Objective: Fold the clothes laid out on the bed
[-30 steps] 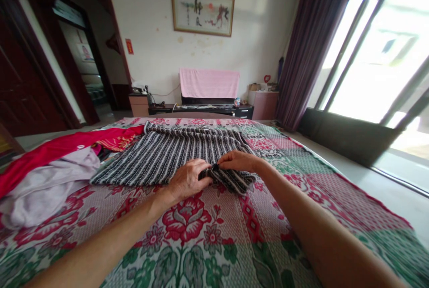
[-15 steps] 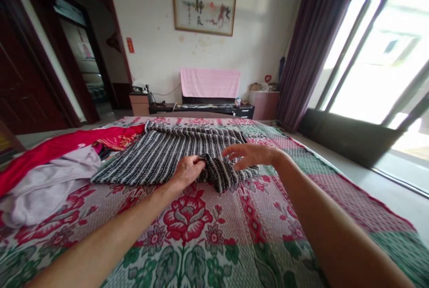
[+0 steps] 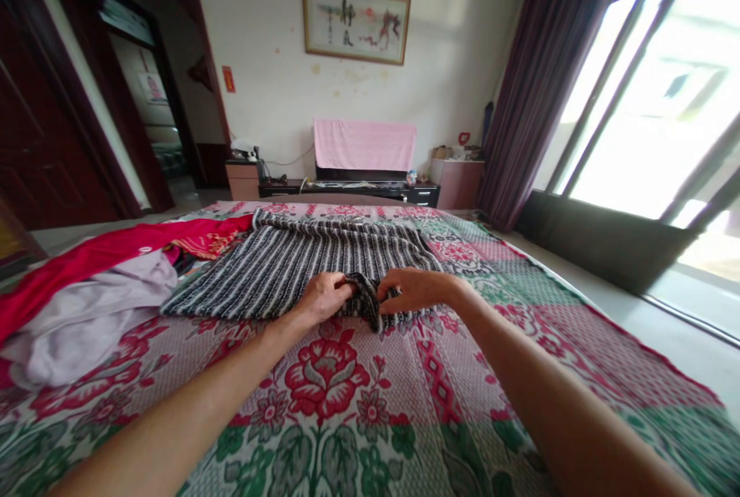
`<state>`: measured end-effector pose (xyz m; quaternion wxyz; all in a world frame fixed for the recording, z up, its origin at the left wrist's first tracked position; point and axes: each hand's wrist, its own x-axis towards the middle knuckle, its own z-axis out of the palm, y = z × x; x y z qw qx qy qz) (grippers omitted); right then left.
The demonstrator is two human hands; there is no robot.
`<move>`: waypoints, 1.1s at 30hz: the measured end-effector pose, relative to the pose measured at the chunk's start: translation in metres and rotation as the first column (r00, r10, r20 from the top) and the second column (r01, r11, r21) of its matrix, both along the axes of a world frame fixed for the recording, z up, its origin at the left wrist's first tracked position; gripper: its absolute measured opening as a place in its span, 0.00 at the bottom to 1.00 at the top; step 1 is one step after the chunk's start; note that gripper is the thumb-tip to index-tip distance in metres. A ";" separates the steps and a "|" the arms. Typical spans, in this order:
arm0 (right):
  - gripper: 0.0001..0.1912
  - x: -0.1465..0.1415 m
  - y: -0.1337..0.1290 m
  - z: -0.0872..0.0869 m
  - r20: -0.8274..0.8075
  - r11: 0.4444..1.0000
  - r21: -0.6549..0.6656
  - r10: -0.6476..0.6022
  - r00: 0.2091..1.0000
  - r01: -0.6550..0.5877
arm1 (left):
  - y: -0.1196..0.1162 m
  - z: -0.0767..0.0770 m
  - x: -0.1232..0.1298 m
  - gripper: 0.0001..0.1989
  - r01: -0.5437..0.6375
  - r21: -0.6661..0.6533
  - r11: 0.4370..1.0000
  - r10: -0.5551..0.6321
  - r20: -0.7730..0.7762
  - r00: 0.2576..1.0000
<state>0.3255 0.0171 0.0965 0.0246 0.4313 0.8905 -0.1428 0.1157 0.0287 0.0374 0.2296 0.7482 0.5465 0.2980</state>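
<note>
A black-and-white striped knit sweater lies spread on a flowered bedspread, its stripes running away from me. At its near edge, my left hand is closed, pinching a bunched, raised part of the knit between thumb and fingers. Just to the right, my right hand has its fingers curled and closed on the same gathered part. The fingertips of both hands are partly hidden in the folds.
A red garment and a pale lilac cloth lie heaped at the bed's left. Past the bed's far end stand a low black cabinet and a pink cloth draped over something. A dark curtain hangs at the right by the window.
My right hand has moved left and slightly down, its spread fingers closing on the bunched knit. The gathered part is now narrower and drawn together. My left hand has kept its hold.
</note>
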 end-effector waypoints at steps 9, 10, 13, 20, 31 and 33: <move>0.11 -0.018 -0.010 -0.008 0.120 0.957 0.280 0.046 0.992 -0.078 | 0.002 -0.004 -0.001 0.13 0.028 0.037 0.999 -0.028 -0.005 1.000; 0.11 -0.020 -0.011 -0.006 0.129 0.956 0.281 0.044 0.991 -0.079 | 0.002 -0.005 -0.001 0.13 0.028 0.040 0.999 -0.028 -0.008 1.000; 0.12 -0.021 -0.014 -0.002 0.130 0.979 0.201 0.000 0.992 -0.027 | 0.002 -0.005 -0.002 0.14 0.025 0.042 0.999 -0.025 -0.016 1.000; 0.16 -0.032 -0.020 -0.014 0.124 0.942 0.307 -0.180 0.976 0.135 | 0.001 -0.007 -0.003 0.14 0.049 0.075 0.996 -0.048 -0.013 0.999; 0.10 -0.011 -0.020 0.025 0.016 0.980 0.190 0.052 0.999 -0.054 | 0.000 -0.011 -0.005 0.14 0.067 0.072 0.995 -0.071 0.051 0.996; 0.10 -0.010 -0.021 0.027 0.008 0.994 0.054 0.091 0.996 -0.091 | 0.001 -0.012 -0.005 0.12 0.075 0.079 0.994 -0.079 0.053 0.995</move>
